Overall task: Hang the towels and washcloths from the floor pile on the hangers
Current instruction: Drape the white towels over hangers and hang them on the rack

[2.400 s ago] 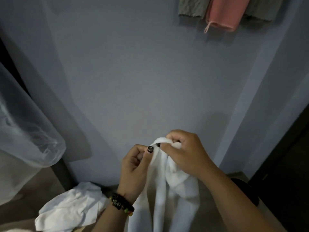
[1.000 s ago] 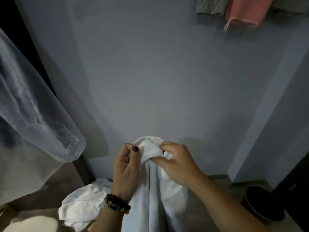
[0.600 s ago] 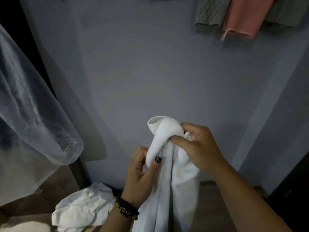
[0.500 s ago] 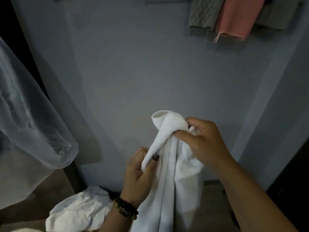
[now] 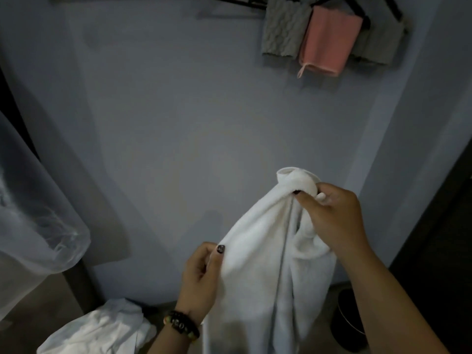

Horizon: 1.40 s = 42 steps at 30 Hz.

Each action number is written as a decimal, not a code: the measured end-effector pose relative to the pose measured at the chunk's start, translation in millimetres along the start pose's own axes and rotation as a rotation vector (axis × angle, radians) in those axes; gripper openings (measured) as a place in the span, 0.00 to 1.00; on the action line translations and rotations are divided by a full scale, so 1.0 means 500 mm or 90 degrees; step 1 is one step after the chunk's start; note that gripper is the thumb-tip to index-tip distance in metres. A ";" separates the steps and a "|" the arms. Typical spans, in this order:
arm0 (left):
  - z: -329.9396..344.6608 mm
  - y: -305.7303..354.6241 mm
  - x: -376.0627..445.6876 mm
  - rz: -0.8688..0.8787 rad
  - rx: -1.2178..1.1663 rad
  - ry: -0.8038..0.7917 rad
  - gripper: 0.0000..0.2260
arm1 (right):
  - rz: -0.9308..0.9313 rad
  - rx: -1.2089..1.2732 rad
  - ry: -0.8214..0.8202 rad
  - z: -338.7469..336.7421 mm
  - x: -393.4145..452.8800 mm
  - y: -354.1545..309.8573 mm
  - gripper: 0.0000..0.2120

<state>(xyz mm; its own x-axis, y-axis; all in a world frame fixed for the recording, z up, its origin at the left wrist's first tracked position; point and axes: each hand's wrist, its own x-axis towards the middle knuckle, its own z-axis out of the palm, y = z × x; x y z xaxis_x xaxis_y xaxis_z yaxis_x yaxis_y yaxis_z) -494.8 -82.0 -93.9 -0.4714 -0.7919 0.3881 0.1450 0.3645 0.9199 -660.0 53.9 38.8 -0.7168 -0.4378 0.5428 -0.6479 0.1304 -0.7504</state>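
- Since half a second ago the left hand [image 5: 201, 279] has slid down and left along the towel [image 5: 265, 264], spreading it.
- Right hand [image 5: 332, 221] pinches its top corner; left pinches its edge.
- Towel hangs before the wall [image 5: 178, 123], above the floor pile [image 5: 99, 330].
- Washcloths [image 5: 327, 39] hang on hangers [image 5: 255, 1] above.

the right hand [image 5: 334, 221] is pinching the white towel [image 5: 268, 264] near its top corner; the left hand [image 5: 201, 279] is gripping its edge toward seven o'clock, cloth hanging between.
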 end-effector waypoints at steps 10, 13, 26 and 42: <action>-0.008 0.070 0.004 0.079 0.035 0.014 0.07 | 0.052 0.000 -0.316 0.051 -0.077 0.059 0.30; -0.019 0.081 0.001 0.099 0.009 -0.047 0.08 | 0.037 0.062 -0.432 0.097 -0.098 0.046 0.39; -0.184 0.058 0.008 0.016 -0.028 0.108 0.09 | 0.036 0.199 -0.494 0.299 -0.188 -0.062 0.10; -0.312 -0.027 0.067 -0.001 0.095 0.159 0.10 | 0.014 -0.048 -0.336 0.362 -0.082 -0.063 0.12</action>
<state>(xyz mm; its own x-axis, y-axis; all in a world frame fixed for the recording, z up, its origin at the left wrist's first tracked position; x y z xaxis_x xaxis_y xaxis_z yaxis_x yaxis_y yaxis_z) -376.6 -189.9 -84.2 -0.2407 -0.8821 0.4050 0.0061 0.4159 0.9094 -563.4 -93.1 -28.0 -0.5163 -0.8195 0.2487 -0.6647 0.2003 -0.7198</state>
